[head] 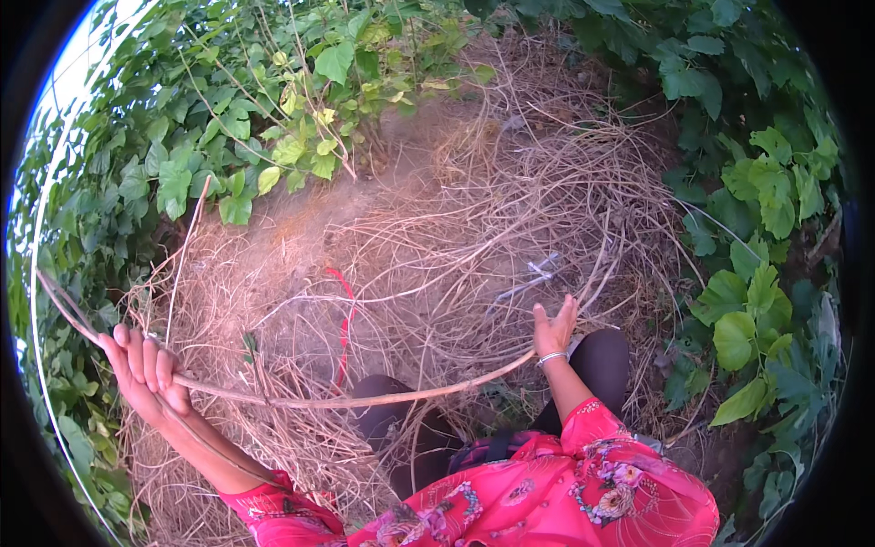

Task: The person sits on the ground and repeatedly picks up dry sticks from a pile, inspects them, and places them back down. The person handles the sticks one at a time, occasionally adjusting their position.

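Observation:
My left hand [147,372] is closed around a long, dry, bark-covered stem [355,400] at the left. The stem bows across in front of my knees, and its thick cut-looking end lies beside my right wrist. A thinner shoot runs from the left fist down along the forearm. My right hand [555,328] is raised near my right knee with the fingers apart and the palm partly showing; no stem is seen gripped in it. Between the hands, a red strip [345,328] lies on the soil among loose twigs.
Tangled dry vines [581,178] pile up ahead and to the right. More dry stems [294,444] lie at my left. Bluish-white strips [533,277] rest on the ground. Leafy green plants [205,137] stand left, others [759,301] right. A pale wire [35,267] curves along the left.

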Tool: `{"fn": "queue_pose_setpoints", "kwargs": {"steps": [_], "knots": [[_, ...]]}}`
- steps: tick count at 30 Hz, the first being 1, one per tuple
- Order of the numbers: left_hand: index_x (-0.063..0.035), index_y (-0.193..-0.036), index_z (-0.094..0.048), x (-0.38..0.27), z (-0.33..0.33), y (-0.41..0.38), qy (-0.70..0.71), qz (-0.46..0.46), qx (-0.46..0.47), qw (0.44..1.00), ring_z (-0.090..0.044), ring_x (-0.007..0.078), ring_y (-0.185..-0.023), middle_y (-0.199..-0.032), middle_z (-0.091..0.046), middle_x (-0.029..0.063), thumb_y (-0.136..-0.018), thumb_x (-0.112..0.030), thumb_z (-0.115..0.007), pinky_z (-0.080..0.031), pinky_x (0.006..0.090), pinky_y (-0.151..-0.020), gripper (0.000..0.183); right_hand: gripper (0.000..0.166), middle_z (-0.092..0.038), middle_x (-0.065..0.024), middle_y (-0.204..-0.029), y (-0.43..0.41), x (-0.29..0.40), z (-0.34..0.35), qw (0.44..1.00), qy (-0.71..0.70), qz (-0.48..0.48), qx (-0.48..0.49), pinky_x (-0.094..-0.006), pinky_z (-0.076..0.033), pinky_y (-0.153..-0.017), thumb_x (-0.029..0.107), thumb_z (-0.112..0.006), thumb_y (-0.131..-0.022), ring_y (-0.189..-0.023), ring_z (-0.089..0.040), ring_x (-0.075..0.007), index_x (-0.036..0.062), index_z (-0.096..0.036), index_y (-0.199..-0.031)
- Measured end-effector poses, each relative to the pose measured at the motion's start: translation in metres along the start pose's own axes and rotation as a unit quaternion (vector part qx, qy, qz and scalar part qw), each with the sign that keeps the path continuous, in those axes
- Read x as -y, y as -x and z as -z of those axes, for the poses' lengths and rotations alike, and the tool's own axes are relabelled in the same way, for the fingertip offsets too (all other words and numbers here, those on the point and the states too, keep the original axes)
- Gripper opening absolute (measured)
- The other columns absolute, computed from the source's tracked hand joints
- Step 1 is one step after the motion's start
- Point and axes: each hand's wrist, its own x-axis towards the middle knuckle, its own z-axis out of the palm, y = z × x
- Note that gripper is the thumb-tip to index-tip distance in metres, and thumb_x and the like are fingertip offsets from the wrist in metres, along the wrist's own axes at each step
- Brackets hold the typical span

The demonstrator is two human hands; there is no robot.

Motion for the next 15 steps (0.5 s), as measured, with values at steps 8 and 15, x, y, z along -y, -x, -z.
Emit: {"fn": "queue_pose_setpoints", "kwargs": {"steps": [8,15], "knots": [[0.0002,-0.096,-0.044,-0.022,0.024,0.025,-0.051,-0.016,-0.056,0.997,-0.026,0.0052,-0.044,-0.059,-0.029,-0.0021,-0.102,-0.027,-0.035,-0.029,0.0209,-0.038,0.029,0.003,-0.047,-0.0049,-0.063,-0.011,-0.008,-0.026,0.720,-0.485,-0.490,0.074,-0.0277,-0.032,-0.038,0.009,-0.043,-0.088,-0.043,-0.038,-0.0115,0.0079,-0.042,-0.091],[0.0008,-0.103,-0.053,0.028,0.054,0.046,-0.033,0.032,-0.266,0.963,-0.041,0.0063,-0.050,-0.064,-0.043,-0.0010,-0.098,-0.036,-0.047,-0.043,0.0213,-0.050,0.037,0.023,-0.039,0.0008,-0.059,-0.051,0.052,-0.004,0.732,-0.575,-0.362,0.042,-0.0260,-0.024,-0.037,0.027,-0.034,-0.098,-0.041,-0.030,-0.0091,0.0129,-0.041,-0.081]]}}
